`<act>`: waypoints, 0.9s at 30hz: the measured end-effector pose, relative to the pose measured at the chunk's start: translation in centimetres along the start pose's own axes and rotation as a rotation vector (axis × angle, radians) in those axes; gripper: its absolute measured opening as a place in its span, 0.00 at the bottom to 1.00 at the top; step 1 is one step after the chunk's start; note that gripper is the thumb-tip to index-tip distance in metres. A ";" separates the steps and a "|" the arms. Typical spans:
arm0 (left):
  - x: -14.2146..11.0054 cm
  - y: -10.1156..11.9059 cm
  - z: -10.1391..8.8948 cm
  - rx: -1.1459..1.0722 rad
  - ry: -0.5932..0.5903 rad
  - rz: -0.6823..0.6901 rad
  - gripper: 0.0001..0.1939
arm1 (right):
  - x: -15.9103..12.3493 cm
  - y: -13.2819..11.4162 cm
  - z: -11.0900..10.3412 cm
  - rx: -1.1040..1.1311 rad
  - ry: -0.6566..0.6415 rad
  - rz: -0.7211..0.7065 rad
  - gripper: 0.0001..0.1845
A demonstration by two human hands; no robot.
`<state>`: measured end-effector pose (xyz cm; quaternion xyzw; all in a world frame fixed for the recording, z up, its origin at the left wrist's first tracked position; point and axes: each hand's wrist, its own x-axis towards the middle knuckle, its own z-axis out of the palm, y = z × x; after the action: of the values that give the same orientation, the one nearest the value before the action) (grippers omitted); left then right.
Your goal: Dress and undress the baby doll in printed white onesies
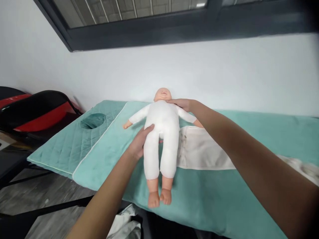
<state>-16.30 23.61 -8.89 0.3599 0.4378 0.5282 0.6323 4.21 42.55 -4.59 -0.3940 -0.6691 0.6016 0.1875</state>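
Observation:
A baby doll [162, 116] in a white long-sleeved suit lies on its back on a teal cover [104, 159], its head toward the wall and bare feet toward me. My left hand [142, 141] grips the doll's side at the hip, thumb on the front, its other fingers mostly hidden behind. Across the shoulder beside the neck rests my right hand [183, 103], fingers stretched toward the chin. The doll's arms spread out to both sides; my right forearm passes close to one doll hand. A white cloth panel [206, 149] lies on the cover beside the legs.
The teal cover's quilted left end has a round opening [93, 121]. Black-and-red chairs [45, 113] stand at the left. A white wall [174, 69] and dark window frame [139, 31] rise behind. Crumpled white cloth [126, 225] hangs below the front edge.

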 end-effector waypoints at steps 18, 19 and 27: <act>-5.6 -15.8 19.1 -0.028 -0.151 -0.095 0.30 | -21.6 11.9 -7.3 -0.392 0.501 0.106 0.40; -5.4 -15.8 18.3 0.065 -0.141 -0.058 0.28 | -21.7 12.0 -7.2 -0.483 0.535 0.130 0.40; 1.5 -10.1 9.5 0.966 0.229 0.496 0.13 | -19.6 8.5 -1.7 -1.262 0.615 -0.326 0.24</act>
<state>-3.80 23.29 -15.08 0.6415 0.5984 0.4361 0.2006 20.17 28.65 -7.98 -0.4739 -0.8563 -0.0734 0.1916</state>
